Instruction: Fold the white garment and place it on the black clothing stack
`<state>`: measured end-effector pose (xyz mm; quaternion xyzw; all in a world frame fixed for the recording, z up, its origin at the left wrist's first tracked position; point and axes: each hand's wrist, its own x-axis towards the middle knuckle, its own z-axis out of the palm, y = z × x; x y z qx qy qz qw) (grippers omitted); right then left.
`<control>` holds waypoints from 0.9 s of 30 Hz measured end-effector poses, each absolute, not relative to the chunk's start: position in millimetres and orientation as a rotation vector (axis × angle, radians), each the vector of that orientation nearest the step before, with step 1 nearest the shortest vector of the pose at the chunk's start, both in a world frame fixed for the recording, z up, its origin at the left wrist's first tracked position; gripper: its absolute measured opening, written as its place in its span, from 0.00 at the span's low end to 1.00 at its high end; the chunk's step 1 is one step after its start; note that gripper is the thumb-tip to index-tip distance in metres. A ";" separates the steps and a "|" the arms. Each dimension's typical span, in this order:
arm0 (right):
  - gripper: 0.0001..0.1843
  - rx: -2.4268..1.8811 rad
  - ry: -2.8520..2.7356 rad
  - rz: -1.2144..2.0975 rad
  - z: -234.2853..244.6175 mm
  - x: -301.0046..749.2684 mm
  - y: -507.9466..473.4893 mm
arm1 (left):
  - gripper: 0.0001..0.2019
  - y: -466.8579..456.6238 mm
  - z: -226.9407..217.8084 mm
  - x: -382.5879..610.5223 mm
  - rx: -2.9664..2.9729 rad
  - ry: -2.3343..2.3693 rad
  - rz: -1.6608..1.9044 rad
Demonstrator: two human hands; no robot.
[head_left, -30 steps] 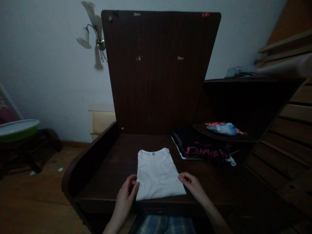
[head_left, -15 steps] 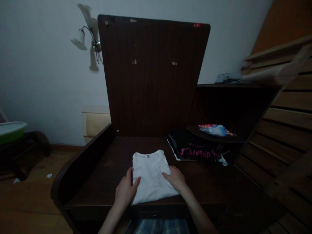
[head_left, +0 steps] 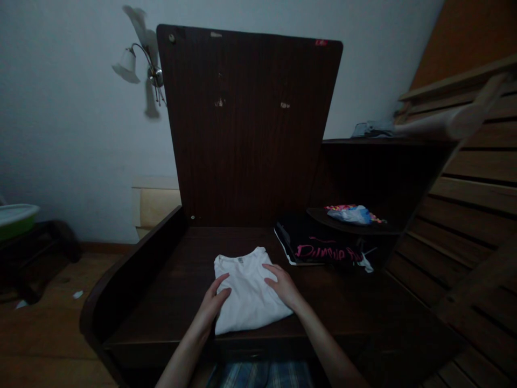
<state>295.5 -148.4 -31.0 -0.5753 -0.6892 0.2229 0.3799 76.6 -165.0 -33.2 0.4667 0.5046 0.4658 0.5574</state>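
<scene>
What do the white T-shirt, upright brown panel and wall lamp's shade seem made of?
White T-shirt: soft matte fabric, perhaps cotton; it wrinkles. Upright brown panel: wood or veneer, low sheen; faint grain. Wall lamp's shade: frosted glass or plastic; pale, smooth.

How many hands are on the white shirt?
2: the left hand at the left edge of the white shirt, the right hand on its right side.

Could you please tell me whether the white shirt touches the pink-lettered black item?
Apart: the head view shows a strip of dark desktop between the white shirt and black item.
</scene>
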 end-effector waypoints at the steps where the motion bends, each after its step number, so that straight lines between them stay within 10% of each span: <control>1: 0.22 -1.444 -1.783 0.539 -23.8 298.5 -147.4 | 0.24 -165.9 -29.0 79.4 1.102 1.185 1.105; 13: 0.22 -1.665 -1.765 0.009 139.2 453.8 -103.5 | 0.21 -92.3 83.5 224.9 1.948 1.033 1.256; 27: 0.23 -2.127 -1.832 -0.296 32.5 489.5 -63.2 | 0.22 -82.1 20.4 287.4 2.408 1.100 0.704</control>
